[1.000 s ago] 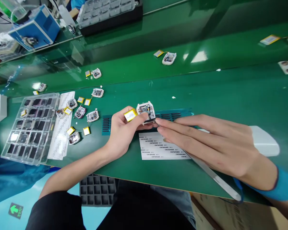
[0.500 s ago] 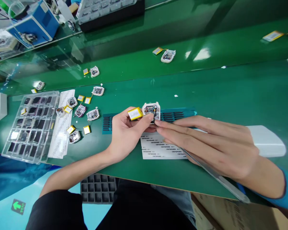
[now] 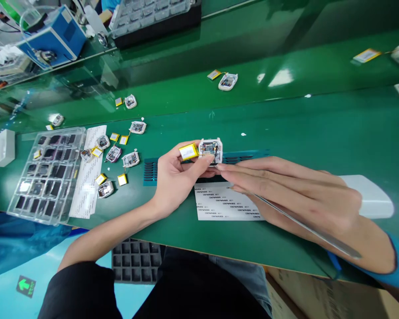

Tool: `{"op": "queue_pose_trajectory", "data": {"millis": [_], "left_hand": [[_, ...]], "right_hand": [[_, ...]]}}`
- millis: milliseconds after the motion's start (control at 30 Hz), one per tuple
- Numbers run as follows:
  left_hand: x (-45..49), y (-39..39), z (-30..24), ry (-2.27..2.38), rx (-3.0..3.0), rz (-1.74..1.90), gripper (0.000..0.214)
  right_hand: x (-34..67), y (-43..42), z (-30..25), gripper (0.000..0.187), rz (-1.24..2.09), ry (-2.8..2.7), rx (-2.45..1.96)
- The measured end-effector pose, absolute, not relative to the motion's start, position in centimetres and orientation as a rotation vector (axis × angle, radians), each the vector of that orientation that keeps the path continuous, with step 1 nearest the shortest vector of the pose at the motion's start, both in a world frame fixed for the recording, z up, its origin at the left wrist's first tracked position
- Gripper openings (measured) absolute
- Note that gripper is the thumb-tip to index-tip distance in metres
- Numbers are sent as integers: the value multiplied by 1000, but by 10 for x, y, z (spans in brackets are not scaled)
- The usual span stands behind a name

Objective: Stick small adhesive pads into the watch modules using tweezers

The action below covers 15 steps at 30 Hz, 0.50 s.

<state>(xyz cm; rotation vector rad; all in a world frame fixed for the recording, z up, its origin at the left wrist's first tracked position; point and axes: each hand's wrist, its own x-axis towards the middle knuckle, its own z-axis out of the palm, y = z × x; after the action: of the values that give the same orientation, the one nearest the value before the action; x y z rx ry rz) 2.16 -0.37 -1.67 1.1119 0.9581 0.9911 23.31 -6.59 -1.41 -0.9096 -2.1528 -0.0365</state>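
Note:
A white smartwatch case [image 3: 219, 145] with an exposed circuit board sits in my left hand [image 3: 177, 186], its thumb pressed on the lower part of the board. Its battery [image 3: 188, 152], silver with yellow edges, rests over the fingers of that hand, left of the case. My right hand [image 3: 295, 199] is closed around a slim metal tool [image 3: 306, 226], which slants back toward my wrist. The fingertips of my right hand touch or nearly touch the lower right corner of the case; the tool's tip is hidden. Beneath both hands lies a printed white sheet [image 3: 216, 206].
A teal strip with dark pieces [image 3: 150, 172] lies behind the hands. At left are several watch cases with batteries [image 3: 131, 159] and a clear compartment tray [image 3: 46, 177]. A white object [image 3: 369, 195] sits at right. The bench edge runs close to my body.
The case has risen slightly in view, still in my left hand. The back end of the metal tool has swung right and up. The whole view has shifted a little.

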Motion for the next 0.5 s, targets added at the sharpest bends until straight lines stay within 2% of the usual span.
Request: {"op": "queue_pose_trajectory", "data": {"millis": [200, 300, 433, 500], "left_hand": [[13, 61, -25, 1024, 1596, 913, 34], [3, 124, -24, 1325, 2025, 893, 35], [-23, 191, -17, 1677, 2396, 546, 24], [-43, 210, -11, 1759, 2457, 504, 24]], "right_hand": [[236, -63, -5, 66, -198, -2232, -947], [238, -60, -10, 59, -259, -2222, -925], [240, -58, -11, 49, -261, -2258, -929], [240, -59, -8, 44, -261, -2257, -949]]}}
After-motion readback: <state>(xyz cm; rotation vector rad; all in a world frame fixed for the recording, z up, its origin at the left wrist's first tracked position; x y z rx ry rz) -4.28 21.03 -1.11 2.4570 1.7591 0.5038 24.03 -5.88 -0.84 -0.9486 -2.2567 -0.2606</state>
